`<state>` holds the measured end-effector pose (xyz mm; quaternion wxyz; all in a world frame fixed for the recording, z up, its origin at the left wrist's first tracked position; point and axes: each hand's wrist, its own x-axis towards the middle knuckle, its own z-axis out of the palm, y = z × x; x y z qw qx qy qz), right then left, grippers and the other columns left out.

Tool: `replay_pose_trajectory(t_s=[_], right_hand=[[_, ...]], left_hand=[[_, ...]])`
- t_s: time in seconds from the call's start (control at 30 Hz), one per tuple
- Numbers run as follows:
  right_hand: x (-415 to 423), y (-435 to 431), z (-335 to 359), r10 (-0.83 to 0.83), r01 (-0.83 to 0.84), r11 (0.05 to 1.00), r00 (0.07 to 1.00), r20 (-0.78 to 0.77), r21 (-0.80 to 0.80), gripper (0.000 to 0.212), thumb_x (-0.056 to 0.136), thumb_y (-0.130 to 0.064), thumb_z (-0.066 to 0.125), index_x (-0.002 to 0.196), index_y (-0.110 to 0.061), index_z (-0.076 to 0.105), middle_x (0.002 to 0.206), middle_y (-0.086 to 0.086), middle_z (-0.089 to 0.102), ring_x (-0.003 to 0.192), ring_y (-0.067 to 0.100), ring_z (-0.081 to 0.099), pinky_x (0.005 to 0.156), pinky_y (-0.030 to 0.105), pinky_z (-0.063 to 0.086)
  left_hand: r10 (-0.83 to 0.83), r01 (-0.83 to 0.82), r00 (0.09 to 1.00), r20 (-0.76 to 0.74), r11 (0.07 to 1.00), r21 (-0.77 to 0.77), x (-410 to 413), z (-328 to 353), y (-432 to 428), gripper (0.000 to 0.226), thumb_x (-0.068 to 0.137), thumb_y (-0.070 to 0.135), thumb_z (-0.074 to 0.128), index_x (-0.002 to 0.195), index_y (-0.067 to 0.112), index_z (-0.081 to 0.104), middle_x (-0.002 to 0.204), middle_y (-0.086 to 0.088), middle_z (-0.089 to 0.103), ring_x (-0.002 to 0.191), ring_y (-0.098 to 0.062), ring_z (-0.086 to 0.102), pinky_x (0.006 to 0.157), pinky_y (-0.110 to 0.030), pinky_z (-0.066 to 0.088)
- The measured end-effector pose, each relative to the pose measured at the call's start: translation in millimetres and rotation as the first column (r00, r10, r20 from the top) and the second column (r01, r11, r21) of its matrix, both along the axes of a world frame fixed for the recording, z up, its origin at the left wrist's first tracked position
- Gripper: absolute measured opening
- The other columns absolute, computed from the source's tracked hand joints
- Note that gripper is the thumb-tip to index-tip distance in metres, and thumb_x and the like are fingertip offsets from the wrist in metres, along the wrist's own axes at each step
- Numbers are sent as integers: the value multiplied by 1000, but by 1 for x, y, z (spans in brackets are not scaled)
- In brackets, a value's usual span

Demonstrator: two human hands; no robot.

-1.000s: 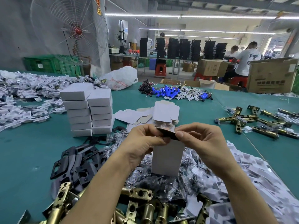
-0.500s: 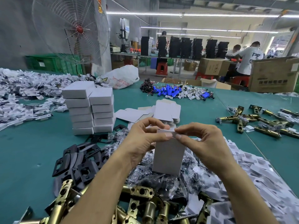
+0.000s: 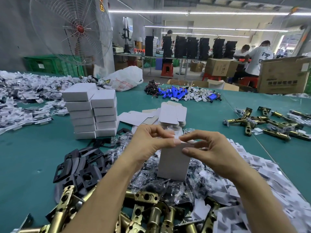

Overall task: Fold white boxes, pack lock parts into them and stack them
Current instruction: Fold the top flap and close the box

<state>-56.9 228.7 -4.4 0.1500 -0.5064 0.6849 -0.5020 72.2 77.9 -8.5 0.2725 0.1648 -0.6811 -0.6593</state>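
I hold a small white box (image 3: 173, 163) upright above the pile of parts. My left hand (image 3: 149, 142) pinches its top edge from the left. My right hand (image 3: 212, 148) grips the top from the right, its thumb on the front face. The top flaps are blurred between my fingers. Two stacks of closed white boxes (image 3: 94, 111) stand on the green table (image 3: 25, 157) to the left. Flat unfolded box blanks (image 3: 171, 113) lie behind my hands. Brass latch bolts (image 3: 148, 207) and black strike plates (image 3: 80, 167) lie in front of me.
Clear bags of small parts (image 3: 148, 179) and white card inserts (image 3: 262, 182) surround the box. More brass latches (image 3: 269, 121) lie at the right. Blue batteries with wires (image 3: 176, 93) sit further back. A big fan (image 3: 74, 29) and people working at a far table (image 3: 255, 58) stand behind.
A dark part seen at the box's top has gone out of sight. My fingers have drawn together over the top, and the flaps now lie between them.
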Motion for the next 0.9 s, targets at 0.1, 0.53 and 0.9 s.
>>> replay_pose_trajectory(t_s=[0.1,0.53,0.9], right_hand=[[-1,-4,-6,7,-8,1000,999,31,18,25,82,-7,78,100,-24,73,85,11,76,83,30,72,79,49,55],[11,-5,5,-106,198,900,963,246,-389,24,74,-16,74,96,-26,76,94,-1,76,74,25,74,57,38,62],[34,-40,-12,-150,409,887,694,704,-213,18,94,-12,65,112,-14,67,93,15,73,70,31,74,57,29,59]], left_hand=[[20,-20,1000,-1,999,-43,-1,-2,0,28,63,-4,88,59,15,69,94,-4,79,89,-14,75,73,-17,56],[77,-77,997,-6,996,-42,-5,-1,3,54,68,50,83,116,37,61,110,1,73,94,-16,73,74,-35,59],[359,-344,929,-88,927,150,-7,0,4,15,98,28,60,103,23,46,95,-14,60,53,-17,66,38,-28,47]])
